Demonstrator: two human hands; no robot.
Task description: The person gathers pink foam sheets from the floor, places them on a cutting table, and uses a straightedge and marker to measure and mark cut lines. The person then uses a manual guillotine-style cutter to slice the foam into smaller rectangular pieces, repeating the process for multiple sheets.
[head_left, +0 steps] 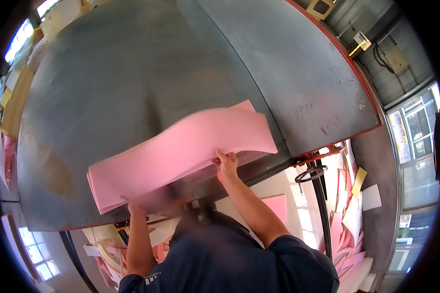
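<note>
Long pink foam sheets (181, 141) lie in a small stack across the near part of the grey metal table (190, 73). The top sheet bows upward in the middle, and a corner of a lower one sticks out at the far right. My right hand (226, 165) pinches the near edge, right of the middle, where the foam is lifted off the table. At the near left edge, my left hand (136, 209) grips the foam with its thumb on top; its other fingers are mostly hidden. A ruler-like strip (249, 157) shows under the raised edge.
A red-edged side panel (308, 73) continues the table to the right. Pink and cream foam scraps (347, 234) are heaped on the floor at right, with more offcuts (107, 249) below the table at left. A dark ring-shaped handle (310, 174) juts out by the near right edge.
</note>
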